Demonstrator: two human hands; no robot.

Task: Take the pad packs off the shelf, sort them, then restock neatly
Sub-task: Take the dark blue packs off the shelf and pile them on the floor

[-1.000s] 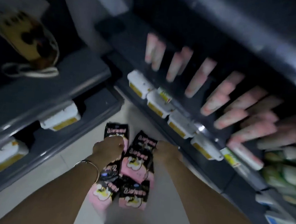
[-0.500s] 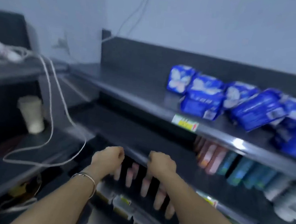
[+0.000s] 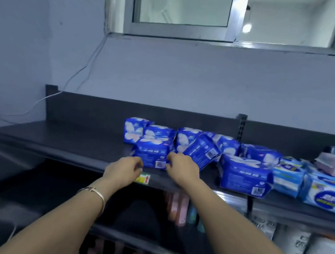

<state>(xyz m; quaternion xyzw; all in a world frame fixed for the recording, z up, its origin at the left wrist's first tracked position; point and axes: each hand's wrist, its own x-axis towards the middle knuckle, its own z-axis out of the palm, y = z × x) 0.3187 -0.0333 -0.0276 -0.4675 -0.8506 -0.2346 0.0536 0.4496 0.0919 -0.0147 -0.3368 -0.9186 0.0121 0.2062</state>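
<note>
We see a dark metal top shelf (image 3: pixel 74 142) under a blue-grey wall (image 3: pixel 188 77) w/ a silver-framed window (image 3: pixel 178 31) & a thin white cable (image 3: pixel 83 67). Mid-shelf sit shiny blue plastic pad packs (image 3: pixel 244 174) in a messy bunch. Half a sec ago both fists were lower. Now our left hand (image 3: pixel 124 168) & right hand (image 3: pixel 183 167) are at the front blue pack (image 3: pixel 151 155), fingers curled at its bottom corners; we can't tell if they grip. The yellow price tag (image 3: pixel 143 178) has a red arrow. Pack print is too blurry to read.

The person's forearms are bare. A thin, pale metal bangle (image 3: pixel 99 194) rings the wrist just behind the left hand (image 3: pixel 124 168).
</note>
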